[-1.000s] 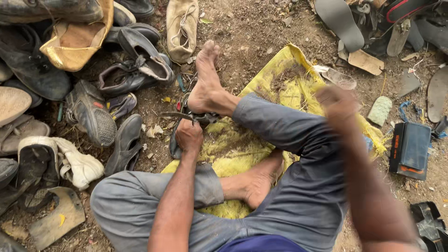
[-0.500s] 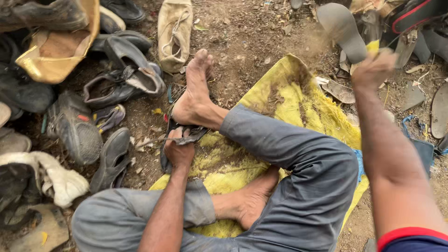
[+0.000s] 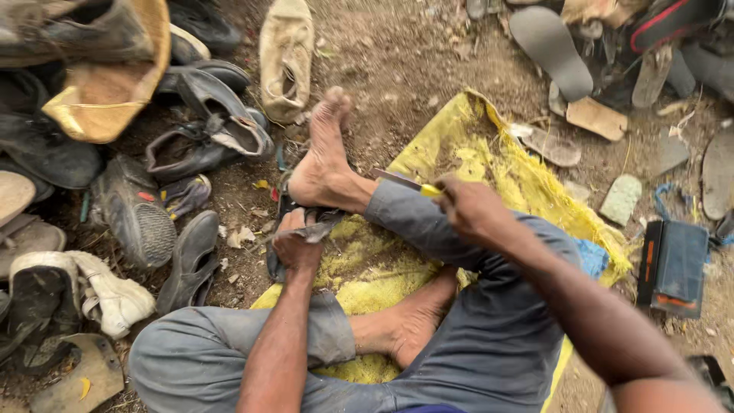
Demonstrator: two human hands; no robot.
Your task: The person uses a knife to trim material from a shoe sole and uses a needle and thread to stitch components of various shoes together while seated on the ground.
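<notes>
Yellow-handled blade (image 3: pixel 409 183) gripped in right hand (image 3: pixel 474 208), left hand (image 3: pixel 297 243) clutching dark sandal (image 3: pixel 294 229), yellow sack (image 3: pixel 489 164) beneath

Dark sandal (image 3: pixel 294 229) mostly hidden under foot (image 3: pixel 325 164) and left hand (image 3: pixel 297 245); knife (image 3: pixel 409 183) handle buried in right hand (image 3: pixel 474 210); shoe pile (image 3: pixel 84 153) cut off left.

Grey-blue trousers (image 3: pixel 489 336), dusty and creased, are worn, with the legs rolled up into thick cuffs above the ankles. Both feet are bare, without shoes or socks. The forearms are uncovered down to the left hand (image 3: pixel 297 243) and right hand (image 3: pixel 472 208). No rings, watch or gloves are seen.
</notes>
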